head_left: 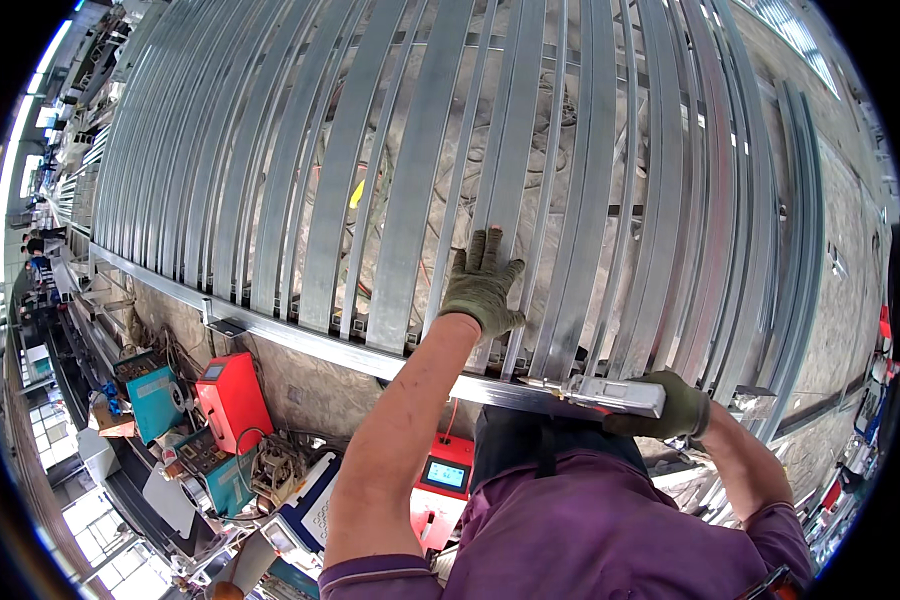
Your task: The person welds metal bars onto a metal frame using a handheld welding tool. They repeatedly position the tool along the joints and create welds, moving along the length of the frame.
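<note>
The left hand [482,285], in a green work glove, lies flat with fingers [490,245] spread on an upright bar of the metal grille frame [390,180], gripping nothing. The right hand [675,405], also gloved, sits at about four o'clock from the left one, its fingers closed round a silver handheld tool [610,393] whose tip meets the frame's lower rail [300,338]. At about eight o'clock, well apart on the floor, stand a red machine [232,398] and a teal machine [153,392].
</note>
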A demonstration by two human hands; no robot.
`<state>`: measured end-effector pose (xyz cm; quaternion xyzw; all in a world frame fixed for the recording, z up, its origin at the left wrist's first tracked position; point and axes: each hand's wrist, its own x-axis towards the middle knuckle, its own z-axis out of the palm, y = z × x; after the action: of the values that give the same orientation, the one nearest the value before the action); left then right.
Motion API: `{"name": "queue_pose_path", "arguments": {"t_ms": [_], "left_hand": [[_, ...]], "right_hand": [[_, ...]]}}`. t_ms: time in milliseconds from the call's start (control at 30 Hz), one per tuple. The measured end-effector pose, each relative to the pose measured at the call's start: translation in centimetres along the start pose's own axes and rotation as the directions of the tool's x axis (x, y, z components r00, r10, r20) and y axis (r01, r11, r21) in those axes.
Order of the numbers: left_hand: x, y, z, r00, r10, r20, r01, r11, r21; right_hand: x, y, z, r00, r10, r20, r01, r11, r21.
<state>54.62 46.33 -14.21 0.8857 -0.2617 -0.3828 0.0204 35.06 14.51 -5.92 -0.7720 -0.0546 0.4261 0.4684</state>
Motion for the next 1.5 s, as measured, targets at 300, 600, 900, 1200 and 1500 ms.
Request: {"name": "queue_pose_path", "arguments": {"t_ms": [300,600,900,1200,1500], "left_hand": [[-0.8,-7.8,-0.9,0.990,-0.091,-0.111,0.104,0.988,0.118],[-0.6,-8.3,0.5,0.990,-0.078,-0.117,0.077,0.997,-0.010],[-0.6,-8.2,0.5,0.986,-0.094,-0.139,0.088,0.995,-0.048],[-0.3,-8.5,0.8,0.986,-0.085,-0.143,0.079,0.996,-0.046],[-0.3,-8.4,0.8,0.987,-0.082,-0.138,0.078,0.996,-0.035]], "right_hand": [[4.5,-8.5,-1.4,0.994,0.104,0.043,-0.106,0.994,0.037],[8.8,-5.0,0.6,0.998,0.036,0.053,-0.036,0.999,-0.003],[12.8,-5.5,3.3,0.971,0.145,0.190,-0.144,0.989,-0.020],[14.1,-4.9,3.3,0.971,0.105,0.213,-0.100,0.994,-0.035],[14.5,-3.8,3.4,0.968,0.116,0.223,-0.097,0.991,-0.094]]}}
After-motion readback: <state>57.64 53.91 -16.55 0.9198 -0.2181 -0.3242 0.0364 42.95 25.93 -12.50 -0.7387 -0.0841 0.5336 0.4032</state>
